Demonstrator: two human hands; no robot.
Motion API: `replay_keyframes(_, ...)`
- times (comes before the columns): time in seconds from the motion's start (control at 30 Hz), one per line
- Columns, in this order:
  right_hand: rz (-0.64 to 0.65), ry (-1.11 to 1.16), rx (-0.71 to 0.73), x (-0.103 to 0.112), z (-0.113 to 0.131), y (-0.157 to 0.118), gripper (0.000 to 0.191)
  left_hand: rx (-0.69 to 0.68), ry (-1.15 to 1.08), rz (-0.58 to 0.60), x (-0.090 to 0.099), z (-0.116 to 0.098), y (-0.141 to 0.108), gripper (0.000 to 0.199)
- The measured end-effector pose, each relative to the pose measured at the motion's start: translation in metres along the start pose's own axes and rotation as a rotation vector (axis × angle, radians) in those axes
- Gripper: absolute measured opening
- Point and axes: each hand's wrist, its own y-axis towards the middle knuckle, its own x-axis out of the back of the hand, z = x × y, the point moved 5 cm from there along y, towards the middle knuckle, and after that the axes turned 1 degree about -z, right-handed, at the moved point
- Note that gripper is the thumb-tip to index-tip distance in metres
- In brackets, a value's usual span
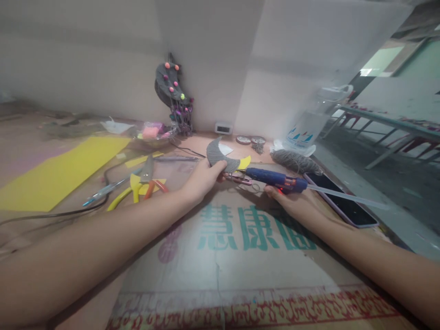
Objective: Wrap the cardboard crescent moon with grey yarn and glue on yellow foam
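My left hand [205,175] grips a crescent shape [217,153] wrapped mostly in grey yarn, thumb on its face. One tip of the crescent is bare yellow [245,162]. In my right hand [282,198] is a blue hot glue gun [266,176], with a clear glue stick [343,195] jutting from its back and a small red light glowing. The nozzle sits close to the crescent's yellow end; I cannot tell whether they touch. Scissors [243,180] lie partly hidden just below the nozzle.
On the left lie a yellow sheet [65,172], pliers [147,173] and a cable. A ball of grey yarn [295,161], a phone [343,201] and a plastic bottle [302,121] are on the right. A decorated grey crescent [168,85] stands against the wall.
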Motion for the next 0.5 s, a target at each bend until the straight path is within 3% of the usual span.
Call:
replay_keyframes(0.13, -0.022, 0.033, 0.029, 0.0004, 0.0016, -0.0006, 0.025, 0.008, -0.017, 0.001, -0.0006, -0.0022, -0.0012, 0.016)
replay_keyframes(0.37, 0.052, 0.078, 0.043, -0.0033, -0.0020, -0.0013, 0.025, 0.009, -0.035, 0.004, -0.0015, -0.0034, -0.0018, 0.016)
replay_keyframes(0.5, -0.021, -0.010, 0.091, -0.0022, -0.0074, -0.0008, 0.030, 0.019, -0.016, -0.003, -0.0019, -0.0046, -0.0027, 0.018)
